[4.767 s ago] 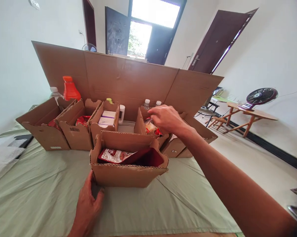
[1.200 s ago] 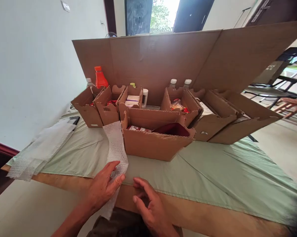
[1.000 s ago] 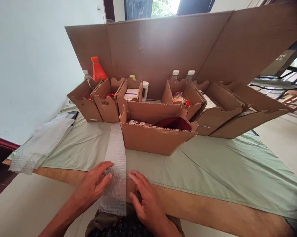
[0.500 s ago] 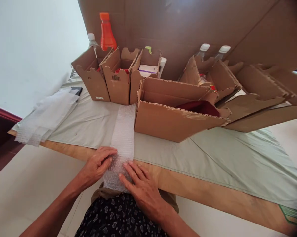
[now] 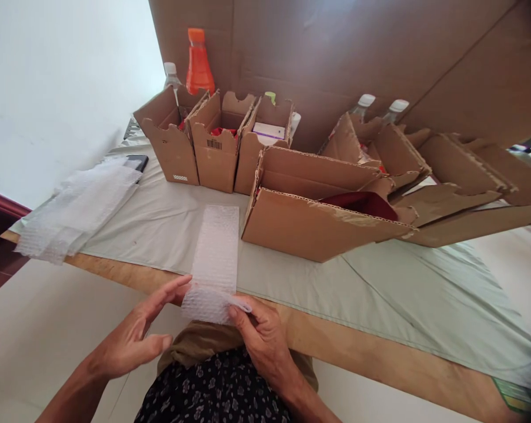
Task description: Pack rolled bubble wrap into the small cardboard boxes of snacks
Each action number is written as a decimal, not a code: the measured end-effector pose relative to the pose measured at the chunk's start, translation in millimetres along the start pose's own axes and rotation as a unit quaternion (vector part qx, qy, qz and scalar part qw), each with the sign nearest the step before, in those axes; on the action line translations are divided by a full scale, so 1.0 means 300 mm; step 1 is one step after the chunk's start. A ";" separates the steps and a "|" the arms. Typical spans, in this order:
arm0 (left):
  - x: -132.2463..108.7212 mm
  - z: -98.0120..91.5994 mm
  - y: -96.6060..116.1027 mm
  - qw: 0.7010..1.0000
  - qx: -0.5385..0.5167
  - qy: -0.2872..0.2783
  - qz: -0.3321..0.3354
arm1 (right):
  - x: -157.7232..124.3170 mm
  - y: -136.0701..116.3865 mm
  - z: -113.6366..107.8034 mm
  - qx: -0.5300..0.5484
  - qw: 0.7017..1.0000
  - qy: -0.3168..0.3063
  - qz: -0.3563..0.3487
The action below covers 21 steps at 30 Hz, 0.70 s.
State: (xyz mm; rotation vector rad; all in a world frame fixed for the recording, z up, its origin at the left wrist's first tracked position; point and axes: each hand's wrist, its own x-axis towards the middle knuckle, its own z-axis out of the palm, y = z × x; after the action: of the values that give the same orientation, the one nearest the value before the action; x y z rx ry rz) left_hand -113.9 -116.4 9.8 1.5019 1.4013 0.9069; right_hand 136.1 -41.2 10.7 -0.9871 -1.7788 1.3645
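A strip of bubble wrap (image 5: 216, 249) lies over the table's front edge, its near end folded back and lifted above my lap. My right hand (image 5: 265, 335) pinches the right side of that folded end between thumb and fingers. At the left side of the strip, my left hand (image 5: 135, 335) has its thumb spread wide from its fingers. The fingertips reach to the wrap's left edge, and some are hidden behind it; I cannot tell whether they touch it.
More bubble wrap sheets (image 5: 82, 205) are piled at the left, beside a dark phone-like object (image 5: 139, 163). Open cardboard boxes (image 5: 309, 226) stand along the back of the cloth-covered table (image 5: 380, 299). Behind them are an orange bottle (image 5: 199, 64) and several white-capped bottles (image 5: 363, 106).
The near end of the bubble wrap has been raised and folded, and the strip has slid nearer me. My right hand has closed on it; my left hand has moved left and opened.
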 end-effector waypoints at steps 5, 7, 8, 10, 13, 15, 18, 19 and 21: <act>0.045 0.094 0.008 0.980 0.123 0.144 -0.057 | 0.039 0.046 0.030 -0.134 0.991 -0.010 0.016; 0.078 0.126 0.001 0.969 0.154 0.186 -0.059 | 0.051 0.066 0.035 -0.222 0.975 0.015 -0.014; 0.092 0.138 -0.004 0.962 0.171 0.204 -0.056 | 0.054 0.075 0.032 -0.259 0.965 0.031 -0.033; 0.112 0.151 -0.014 0.955 0.195 0.220 -0.048 | 0.050 0.087 0.017 -0.305 0.948 0.062 -0.067; 0.124 0.155 -0.026 0.956 0.200 0.211 -0.031 | 0.021 0.086 -0.026 -0.321 0.936 0.089 -0.111; 0.127 0.156 -0.030 0.957 0.205 0.204 -0.021 | -0.001 0.076 -0.052 -0.330 0.929 0.078 -0.150; 0.133 0.160 -0.034 0.953 0.228 0.201 -0.009 | -0.019 0.063 -0.069 -0.352 0.917 -0.007 -0.190; 0.135 0.161 -0.035 0.950 0.238 0.202 -0.005 | -0.019 0.062 -0.069 -0.360 0.912 -0.042 -0.191; 0.137 0.161 -0.037 0.944 0.261 0.202 0.002 | -0.011 0.067 -0.063 -0.373 0.904 -0.091 -0.185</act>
State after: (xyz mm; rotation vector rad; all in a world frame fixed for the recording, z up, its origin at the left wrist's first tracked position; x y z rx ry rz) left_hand -68.9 -81.1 -19.9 1.7648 2.0619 0.9240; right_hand 157.3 -32.2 -4.9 -0.8264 -2.5566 0.5331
